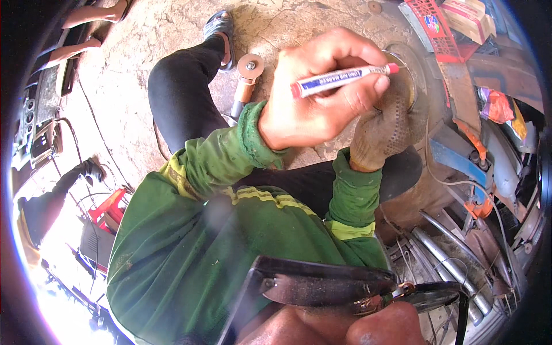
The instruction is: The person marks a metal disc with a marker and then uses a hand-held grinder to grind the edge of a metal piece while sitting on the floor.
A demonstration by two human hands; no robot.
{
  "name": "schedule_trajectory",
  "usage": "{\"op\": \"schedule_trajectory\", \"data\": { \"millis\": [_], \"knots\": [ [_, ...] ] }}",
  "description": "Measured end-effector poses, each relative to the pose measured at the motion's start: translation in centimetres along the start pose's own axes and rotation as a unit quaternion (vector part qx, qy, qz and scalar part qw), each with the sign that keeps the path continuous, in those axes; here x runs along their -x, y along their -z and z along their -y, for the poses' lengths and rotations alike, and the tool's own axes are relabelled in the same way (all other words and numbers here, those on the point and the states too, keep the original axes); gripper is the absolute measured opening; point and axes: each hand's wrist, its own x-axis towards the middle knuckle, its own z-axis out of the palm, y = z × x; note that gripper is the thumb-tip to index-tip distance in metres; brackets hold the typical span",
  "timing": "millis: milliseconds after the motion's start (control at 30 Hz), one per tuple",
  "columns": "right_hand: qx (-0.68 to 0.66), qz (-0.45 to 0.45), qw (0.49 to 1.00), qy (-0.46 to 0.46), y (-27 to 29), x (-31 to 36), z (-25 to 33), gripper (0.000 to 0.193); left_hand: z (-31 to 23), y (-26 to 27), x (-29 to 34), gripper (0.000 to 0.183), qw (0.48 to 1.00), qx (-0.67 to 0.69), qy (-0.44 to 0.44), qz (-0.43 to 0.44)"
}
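Note:
My left hand (322,98) is bare and raised in front of me. Its thumb and fingers pinch a white marker pen (339,80) with red ends and a blue label. The pen lies almost level, its right end beside a round metal piece (409,68) with a ring-like rim. At the near side of that piece, my right hand (382,132) wears a dirty knitted glove with dotted grip. Its fingers look curled against the metal, though the left hand hides part of them. An angle grinder (246,86) with a flat disc lies on the floor left of my hands.
A red plastic crate (428,29) and a cardboard box (468,17) stand at the far right. Nearer on the right are a blue and orange metal frame (460,161), cables and metal pipes (443,264). Another person's legs (86,17) show at the far left.

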Motion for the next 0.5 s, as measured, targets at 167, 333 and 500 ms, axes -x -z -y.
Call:
{"op": "schedule_trajectory", "data": {
  "millis": [167,333,500],
  "knots": [
    [0.146,0.007,0.981,0.124,0.0,-0.2,0.9,0.025,-0.2,-0.5,0.0,0.016,0.998,-0.002,-0.046,-0.053],
    [0.189,0.027,0.959,0.207,1.2,-0.4,-1.7,0.026,0.4,-1.5,0.2,0.014,0.997,0.003,-0.061,-0.052],
    [0.176,0.014,0.98,0.093,0.2,-0.4,1.1,0.027,-0.6,0.1,0.0,0.021,0.999,-0.042,0.0,-0.025]
  ]
}}
